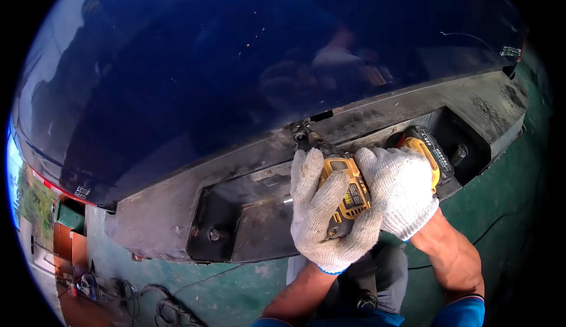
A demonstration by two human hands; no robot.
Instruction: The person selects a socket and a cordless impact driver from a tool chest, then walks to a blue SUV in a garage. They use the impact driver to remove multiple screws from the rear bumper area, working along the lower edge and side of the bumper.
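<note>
Both my hands wear white knitted gloves and hold a yellow-and-black cordless impact driver. My left hand curls around the tool's body from the left, fingers spread along its casing. My right hand is closed around the handle, mostly hiding it. Past the right glove sticks out the black battery pack. The driver's nose points away from me, at a dark metal latch fitting on the edge of a grey metal beam. Whether its tip touches a bolt there, I cannot tell.
A glossy dark blue vehicle panel rises beyond the beam. Dark recesses with bolt-like studs lie in the beam on both sides. Cables and hoses lie on the green floor at lower left, near brown boxes.
</note>
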